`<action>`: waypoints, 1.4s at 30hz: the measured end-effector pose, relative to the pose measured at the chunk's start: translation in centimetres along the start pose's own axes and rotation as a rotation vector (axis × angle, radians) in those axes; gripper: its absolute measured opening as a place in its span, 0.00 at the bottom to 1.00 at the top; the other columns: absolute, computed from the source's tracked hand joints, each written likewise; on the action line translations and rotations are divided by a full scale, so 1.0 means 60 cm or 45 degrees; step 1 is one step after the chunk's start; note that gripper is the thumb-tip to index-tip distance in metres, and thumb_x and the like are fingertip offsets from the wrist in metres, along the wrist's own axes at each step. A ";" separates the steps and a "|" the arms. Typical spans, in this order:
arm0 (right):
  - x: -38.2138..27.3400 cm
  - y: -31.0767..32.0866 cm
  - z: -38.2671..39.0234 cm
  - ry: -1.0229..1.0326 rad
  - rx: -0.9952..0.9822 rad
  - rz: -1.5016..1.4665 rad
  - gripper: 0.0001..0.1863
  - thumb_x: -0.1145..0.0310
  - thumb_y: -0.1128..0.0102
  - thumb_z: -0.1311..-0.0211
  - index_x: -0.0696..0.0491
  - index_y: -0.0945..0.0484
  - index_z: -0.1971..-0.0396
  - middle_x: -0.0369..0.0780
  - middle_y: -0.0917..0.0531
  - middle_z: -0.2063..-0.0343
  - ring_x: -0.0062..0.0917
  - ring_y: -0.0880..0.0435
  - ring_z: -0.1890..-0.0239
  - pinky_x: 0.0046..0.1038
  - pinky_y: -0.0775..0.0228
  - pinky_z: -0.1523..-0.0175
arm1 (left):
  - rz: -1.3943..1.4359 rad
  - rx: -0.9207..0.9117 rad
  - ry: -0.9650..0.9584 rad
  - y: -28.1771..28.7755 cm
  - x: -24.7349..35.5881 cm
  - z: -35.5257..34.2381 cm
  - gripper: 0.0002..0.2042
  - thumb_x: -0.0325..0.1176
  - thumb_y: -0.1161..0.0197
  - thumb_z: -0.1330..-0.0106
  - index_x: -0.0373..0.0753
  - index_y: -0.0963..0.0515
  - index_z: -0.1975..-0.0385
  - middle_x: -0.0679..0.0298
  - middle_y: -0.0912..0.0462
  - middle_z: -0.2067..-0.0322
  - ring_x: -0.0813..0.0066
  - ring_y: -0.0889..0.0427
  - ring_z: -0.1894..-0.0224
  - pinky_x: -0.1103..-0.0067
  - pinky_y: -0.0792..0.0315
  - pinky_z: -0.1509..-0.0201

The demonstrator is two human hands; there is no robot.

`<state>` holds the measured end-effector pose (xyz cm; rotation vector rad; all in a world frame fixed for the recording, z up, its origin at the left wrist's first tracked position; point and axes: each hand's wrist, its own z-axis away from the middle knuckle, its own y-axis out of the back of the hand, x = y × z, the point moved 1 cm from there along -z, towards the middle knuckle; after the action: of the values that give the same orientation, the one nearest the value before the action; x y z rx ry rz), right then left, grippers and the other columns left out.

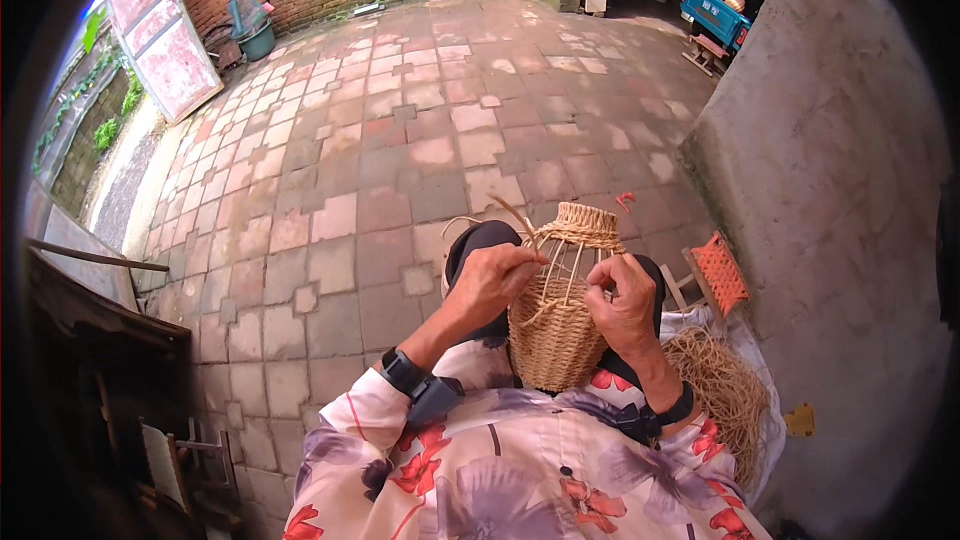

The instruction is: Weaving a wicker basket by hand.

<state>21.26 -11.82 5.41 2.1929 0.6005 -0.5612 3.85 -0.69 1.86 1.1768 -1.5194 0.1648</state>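
A woven straw basket (555,350) is held upright between my knees, with open vertical ribs above its woven body and a braided band round the narrower top. My left hand (495,280) is closed at the basket's upper left, pinching a pale flat strand (515,210) that sticks up above it. My right hand (622,305) is at the basket's right side by the ribs, fingers curled in a pinch; what it grips is hidden or too small to make out.
A small stool with orange webbing (717,277) and a sack of loose straw (715,400) are at my right, beside a plastered wall (820,140). Folding chairs (175,460) stand at lower left. A metal gate (160,30), green tub (258,43) and blue vehicle (712,12) sit across the paved yard.
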 end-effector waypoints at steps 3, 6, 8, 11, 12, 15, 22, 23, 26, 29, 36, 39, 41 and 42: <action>0.005 0.006 0.005 -0.036 0.000 -0.046 0.09 0.84 0.42 0.60 0.54 0.27 0.78 0.37 0.26 0.81 0.27 0.25 0.79 0.28 0.33 0.73 | -0.418 0.112 -0.227 -0.020 0.019 0.002 0.07 0.28 0.40 0.39 0.41 0.19 0.63 0.59 0.21 0.72 0.62 0.20 0.72 0.72 0.26 0.67; 0.003 0.010 0.005 0.027 0.001 -0.039 0.09 0.84 0.42 0.60 0.54 0.27 0.78 0.37 0.26 0.81 0.27 0.25 0.78 0.27 0.33 0.73 | -0.539 0.146 -0.214 -0.032 0.015 0.002 0.06 0.26 0.39 0.40 0.40 0.20 0.64 0.64 0.21 0.73 0.72 0.21 0.73 0.77 0.27 0.71; 0.005 0.010 0.005 -0.003 -0.001 -0.016 0.09 0.84 0.41 0.59 0.54 0.28 0.78 0.37 0.26 0.81 0.26 0.25 0.78 0.27 0.32 0.72 | -0.055 0.185 0.102 -0.033 0.015 0.004 0.09 0.25 0.39 0.38 0.40 0.22 0.58 0.67 0.21 0.72 0.81 0.23 0.73 0.83 0.29 0.72; 0.020 0.011 0.005 -0.084 0.023 -0.093 0.09 0.84 0.42 0.59 0.54 0.29 0.77 0.37 0.26 0.80 0.26 0.25 0.78 0.28 0.32 0.72 | 0.827 0.150 0.476 -0.024 -0.013 0.016 0.18 0.25 0.40 0.35 0.40 0.28 0.45 0.66 0.20 0.69 0.83 0.25 0.72 0.85 0.29 0.68; 0.020 0.013 0.003 -0.094 0.029 -0.088 0.09 0.84 0.42 0.59 0.54 0.29 0.77 0.37 0.26 0.80 0.26 0.25 0.78 0.28 0.32 0.72 | 0.828 0.138 0.479 -0.016 -0.013 0.022 0.18 0.25 0.40 0.35 0.40 0.28 0.45 0.66 0.20 0.69 0.83 0.25 0.72 0.85 0.29 0.68; 0.016 0.011 -0.002 -0.069 0.036 -0.023 0.10 0.84 0.42 0.58 0.54 0.29 0.76 0.38 0.27 0.80 0.26 0.25 0.78 0.28 0.32 0.72 | 1.839 0.070 0.630 -0.004 -0.031 0.048 0.27 0.27 0.38 0.37 0.36 0.37 0.37 0.65 0.22 0.67 0.82 0.24 0.69 0.86 0.28 0.65; 0.019 0.004 -0.009 -0.049 0.034 0.094 0.10 0.83 0.43 0.58 0.54 0.30 0.75 0.37 0.28 0.82 0.29 0.25 0.78 0.31 0.33 0.72 | 1.665 -0.063 0.689 0.053 -0.073 0.072 0.20 0.29 0.41 0.33 0.37 0.32 0.42 0.65 0.22 0.68 0.82 0.23 0.72 0.84 0.26 0.67; 0.020 0.004 -0.009 -0.024 0.040 0.148 0.10 0.83 0.43 0.58 0.53 0.30 0.75 0.37 0.28 0.82 0.30 0.26 0.78 0.32 0.33 0.73 | 1.446 -0.052 0.774 0.061 -0.080 0.074 0.16 0.30 0.41 0.33 0.37 0.30 0.46 0.66 0.22 0.68 0.82 0.22 0.73 0.84 0.25 0.68; 0.013 0.000 -0.011 -0.037 0.034 0.248 0.10 0.82 0.44 0.58 0.53 0.30 0.75 0.38 0.28 0.82 0.32 0.27 0.78 0.33 0.34 0.73 | 1.248 -0.018 0.830 0.062 -0.092 0.079 0.05 0.31 0.43 0.31 0.38 0.26 0.60 0.67 0.22 0.70 0.82 0.20 0.72 0.85 0.23 0.68; 0.014 0.000 -0.012 -0.071 -0.015 0.235 0.10 0.83 0.44 0.58 0.53 0.29 0.76 0.38 0.28 0.82 0.32 0.27 0.78 0.33 0.34 0.73 | 1.521 0.168 0.783 0.040 -0.127 0.086 0.04 0.31 0.42 0.32 0.40 0.27 0.65 0.67 0.21 0.71 0.82 0.20 0.73 0.85 0.23 0.68; 0.039 0.041 0.010 -0.373 -0.079 -0.222 0.08 0.83 0.43 0.53 0.55 0.30 0.75 0.32 0.30 0.81 0.15 0.31 0.80 0.21 0.38 0.75 | 1.222 0.268 0.929 0.048 -0.098 0.080 0.05 0.33 0.39 0.33 0.39 0.25 0.66 0.67 0.20 0.73 0.83 0.21 0.74 0.86 0.24 0.70; 0.070 0.052 0.022 -0.398 -0.091 -0.320 0.07 0.83 0.45 0.50 0.55 0.31 0.75 0.28 0.33 0.81 0.08 0.36 0.79 0.15 0.43 0.75 | 1.188 0.166 0.817 0.049 -0.071 0.058 0.06 0.33 0.38 0.34 0.37 0.24 0.66 0.68 0.21 0.73 0.84 0.22 0.74 0.86 0.25 0.71; 0.084 0.046 0.030 -0.471 -0.047 -0.514 0.06 0.82 0.47 0.49 0.54 0.31 0.75 0.26 0.33 0.81 0.07 0.37 0.79 0.14 0.45 0.75 | 1.204 0.105 0.756 0.041 -0.050 0.032 0.07 0.33 0.38 0.34 0.37 0.23 0.66 0.68 0.21 0.74 0.84 0.22 0.74 0.87 0.25 0.71; 0.089 0.044 0.032 -0.465 -0.052 -0.518 0.06 0.82 0.47 0.49 0.54 0.31 0.75 0.26 0.33 0.81 0.07 0.37 0.79 0.14 0.45 0.75 | 1.191 0.030 0.690 0.033 -0.039 0.018 0.07 0.34 0.37 0.35 0.37 0.23 0.67 0.68 0.21 0.73 0.85 0.22 0.74 0.87 0.26 0.71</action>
<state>26.60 -13.59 2.74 1.8683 0.8506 -1.1220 1.33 0.86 0.52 0.2992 -1.4502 1.0367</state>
